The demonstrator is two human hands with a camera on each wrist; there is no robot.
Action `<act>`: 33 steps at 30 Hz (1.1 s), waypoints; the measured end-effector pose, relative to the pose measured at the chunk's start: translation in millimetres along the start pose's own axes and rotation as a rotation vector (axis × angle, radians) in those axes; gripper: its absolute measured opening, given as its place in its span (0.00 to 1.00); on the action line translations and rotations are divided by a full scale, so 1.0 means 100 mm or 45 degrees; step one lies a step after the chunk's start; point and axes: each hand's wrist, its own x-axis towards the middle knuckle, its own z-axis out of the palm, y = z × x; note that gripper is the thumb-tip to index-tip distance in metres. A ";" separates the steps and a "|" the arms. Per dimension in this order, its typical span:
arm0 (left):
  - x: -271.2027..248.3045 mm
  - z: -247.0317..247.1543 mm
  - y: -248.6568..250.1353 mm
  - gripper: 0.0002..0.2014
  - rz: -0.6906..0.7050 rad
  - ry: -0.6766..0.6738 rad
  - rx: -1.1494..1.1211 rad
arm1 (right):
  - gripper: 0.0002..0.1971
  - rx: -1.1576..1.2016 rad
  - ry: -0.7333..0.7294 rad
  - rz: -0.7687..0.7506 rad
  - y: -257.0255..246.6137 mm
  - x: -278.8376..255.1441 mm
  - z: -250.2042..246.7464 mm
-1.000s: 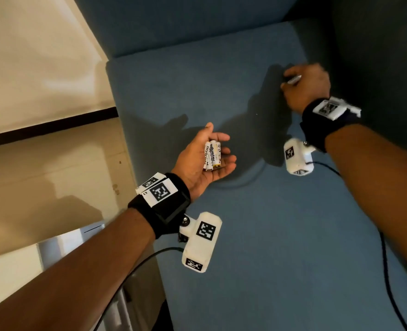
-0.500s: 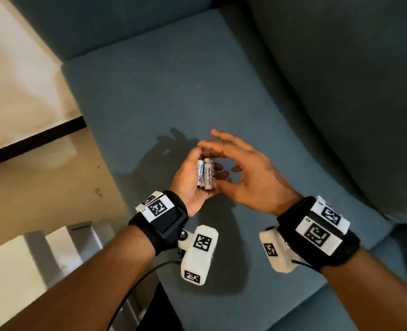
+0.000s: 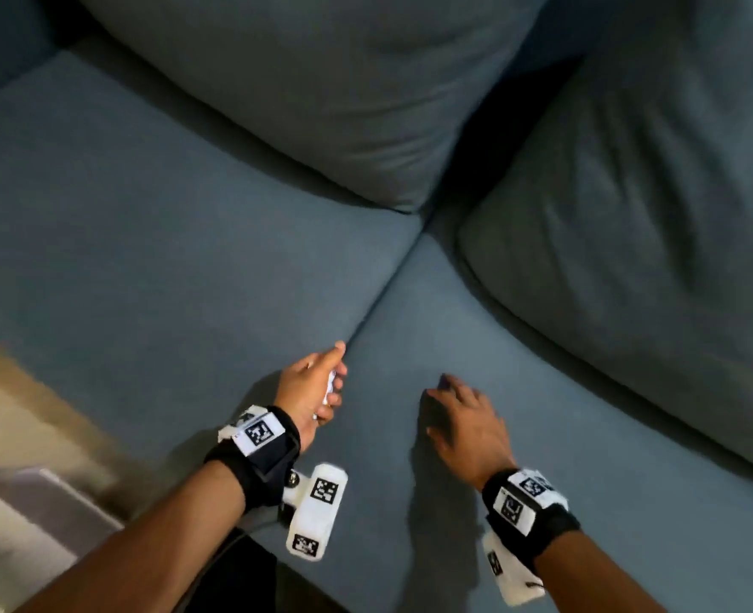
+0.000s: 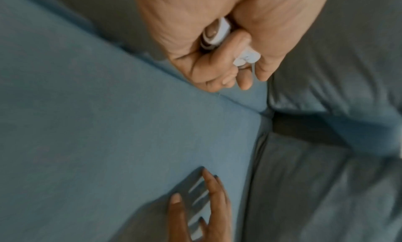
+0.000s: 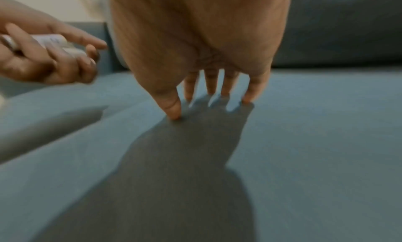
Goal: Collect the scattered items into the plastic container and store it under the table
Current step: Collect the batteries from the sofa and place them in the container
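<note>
You have two hands in view, the left hand point(image 3: 310, 391) and the right hand point(image 3: 465, 424). You see two seat cushions point(image 3: 153, 223) and two back cushions point(image 3: 321, 81); the batteries' point(image 4: 214, 35) number can't be told.

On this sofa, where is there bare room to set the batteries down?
The left seat cushion lies bare from the seam to its left edge. The right seat cushion is bare beyond the right hand. Tightest spot: between both hands, where the left hand holds the batteries.
</note>
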 end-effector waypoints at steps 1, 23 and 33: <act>-0.05 0.16 -0.18 0.15 -0.006 0.003 0.068 | 0.29 -0.024 0.032 0.041 0.25 -0.24 0.13; -0.68 2.68 -1.84 0.15 -0.027 -0.371 0.792 | 0.14 0.795 0.560 0.468 2.11 -1.85 0.66; -1.47 4.01 -2.86 0.11 -0.061 -0.592 1.053 | 0.16 0.668 0.706 0.838 3.38 -3.21 0.87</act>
